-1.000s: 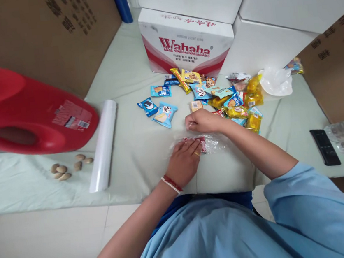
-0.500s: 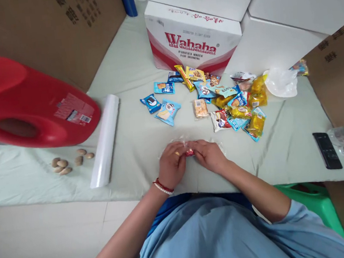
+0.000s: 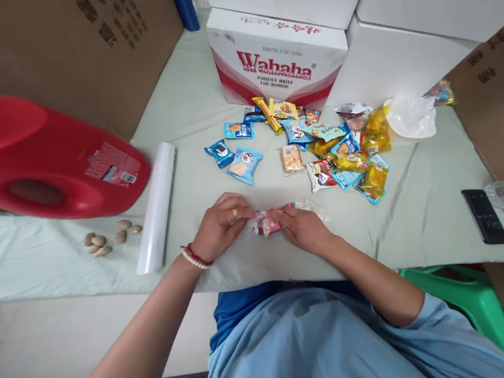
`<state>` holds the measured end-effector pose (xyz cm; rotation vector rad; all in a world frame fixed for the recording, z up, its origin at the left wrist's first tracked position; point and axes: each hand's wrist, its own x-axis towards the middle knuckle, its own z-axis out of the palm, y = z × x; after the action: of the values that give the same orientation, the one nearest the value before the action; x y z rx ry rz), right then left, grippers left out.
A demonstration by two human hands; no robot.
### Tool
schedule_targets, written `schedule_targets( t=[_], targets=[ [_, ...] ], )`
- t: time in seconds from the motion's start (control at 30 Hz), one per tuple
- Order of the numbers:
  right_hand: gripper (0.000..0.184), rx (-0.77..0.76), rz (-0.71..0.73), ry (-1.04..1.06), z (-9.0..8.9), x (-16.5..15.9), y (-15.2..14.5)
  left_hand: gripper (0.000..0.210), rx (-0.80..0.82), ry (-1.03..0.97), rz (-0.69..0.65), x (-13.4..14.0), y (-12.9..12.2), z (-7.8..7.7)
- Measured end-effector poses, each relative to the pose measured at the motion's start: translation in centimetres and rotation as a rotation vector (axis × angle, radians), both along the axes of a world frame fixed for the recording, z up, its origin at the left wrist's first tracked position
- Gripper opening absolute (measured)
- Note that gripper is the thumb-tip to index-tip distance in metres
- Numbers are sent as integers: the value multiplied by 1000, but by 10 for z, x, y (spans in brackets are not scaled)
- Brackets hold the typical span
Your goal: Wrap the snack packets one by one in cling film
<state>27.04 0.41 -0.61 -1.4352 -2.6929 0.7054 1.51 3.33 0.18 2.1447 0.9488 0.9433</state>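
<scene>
Left hand [image 3: 225, 223] in pinch; right hand [image 3: 302, 227] near it, palm down.

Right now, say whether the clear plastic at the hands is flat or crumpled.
Crumpled: the clear plastic shows wrinkles either side of the red packet.

Red jug [image 3: 70, 152], Wahaha box [image 3: 279, 67], green stool [image 3: 485, 296]

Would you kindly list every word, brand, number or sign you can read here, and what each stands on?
"Wahaha ®": front of the red-and-white box.
"PURIFIED WATER FOR DRINKING": same front, below the brand.
Too small or blurred: a faint line above the brand; print on the red jug's label, the snack packets and the red packet at the right hand.
Characters on the box top, left cardboard and right cardboard: not clearly legible.
</scene>
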Motion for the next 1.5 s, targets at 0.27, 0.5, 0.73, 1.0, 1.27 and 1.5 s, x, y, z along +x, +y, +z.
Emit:
schedule_targets(
  t=[0.27, 0.5, 0.73, 1.0, 1.27, 1.5],
  targets=[
    [48, 117, 91, 226, -20, 15, -8, 27, 190, 349, -44, -34, -54, -18],
    [51, 179, 122, 363, -21, 40, -37, 43, 133, 729, 239, 5, -75, -11],
    [43, 184, -362, -102, -19, 67, -46, 38, 141, 890, 426, 36, -67, -28],
    [40, 364, -169, 246, 6, 62, -38, 31, 310, 664, 436, 37, -77, -47],
    [62, 173, 33, 139, -24, 25, 0, 62, 38, 546, 361, 50, -86, -40],
    [62, 207, -43, 482, -23, 17, -28, 43, -274, 154, 661, 72, -72, -40]
  ],
)
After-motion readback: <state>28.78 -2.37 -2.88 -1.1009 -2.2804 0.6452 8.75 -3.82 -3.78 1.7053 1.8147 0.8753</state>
